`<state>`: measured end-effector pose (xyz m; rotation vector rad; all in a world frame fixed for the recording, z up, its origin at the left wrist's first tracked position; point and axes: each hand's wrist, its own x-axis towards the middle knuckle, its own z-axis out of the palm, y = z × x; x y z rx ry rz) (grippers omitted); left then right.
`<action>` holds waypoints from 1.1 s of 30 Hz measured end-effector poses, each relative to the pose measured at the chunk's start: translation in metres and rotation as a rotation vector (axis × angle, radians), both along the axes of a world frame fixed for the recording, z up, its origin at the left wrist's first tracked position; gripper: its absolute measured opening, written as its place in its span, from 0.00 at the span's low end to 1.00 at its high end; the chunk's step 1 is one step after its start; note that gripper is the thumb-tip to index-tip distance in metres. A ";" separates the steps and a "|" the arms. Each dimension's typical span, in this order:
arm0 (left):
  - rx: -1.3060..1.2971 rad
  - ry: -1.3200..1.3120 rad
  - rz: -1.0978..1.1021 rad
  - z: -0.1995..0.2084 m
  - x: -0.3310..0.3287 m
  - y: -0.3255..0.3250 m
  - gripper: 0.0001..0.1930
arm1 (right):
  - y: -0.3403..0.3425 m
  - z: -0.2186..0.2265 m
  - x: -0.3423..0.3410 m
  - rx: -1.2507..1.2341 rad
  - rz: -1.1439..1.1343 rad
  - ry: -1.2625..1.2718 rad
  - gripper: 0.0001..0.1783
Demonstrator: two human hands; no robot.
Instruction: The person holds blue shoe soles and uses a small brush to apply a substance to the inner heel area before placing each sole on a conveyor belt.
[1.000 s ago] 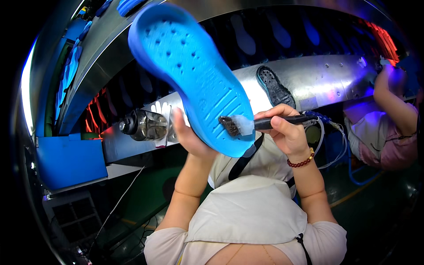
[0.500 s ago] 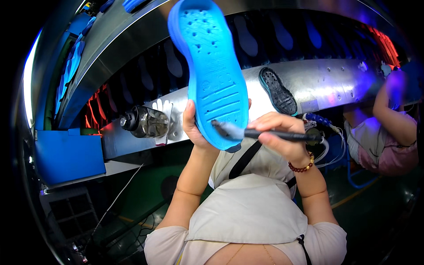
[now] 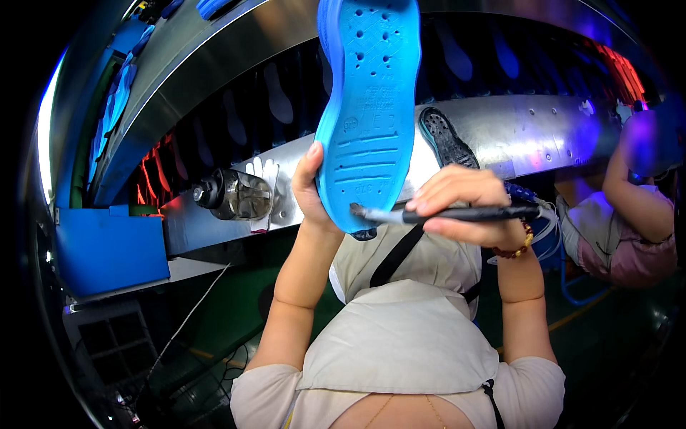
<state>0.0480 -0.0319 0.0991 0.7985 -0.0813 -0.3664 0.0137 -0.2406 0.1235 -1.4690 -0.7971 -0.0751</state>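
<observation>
Left hand [image 3: 312,187] raised, gripping blue shoe sole [image 3: 369,107] upright, right hand [image 3: 461,204] pinching brush [image 3: 443,213] level at its heel

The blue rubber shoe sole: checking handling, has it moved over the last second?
Yes. The blue rubber shoe sole swung from leaning left to nearly upright, toe rising past the curved metal conveyor housing.
</observation>
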 end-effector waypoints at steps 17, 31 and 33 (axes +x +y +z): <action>0.349 0.346 -0.499 0.019 -0.001 0.001 0.31 | -0.027 0.015 0.005 -0.458 0.387 -0.081 0.08; 0.625 0.288 -0.595 0.019 -0.005 0.008 0.32 | -0.052 -0.010 0.019 -0.608 0.304 0.007 0.09; 0.691 0.319 -0.506 0.016 -0.006 0.008 0.33 | -0.056 -0.008 0.019 -0.652 0.295 -0.036 0.11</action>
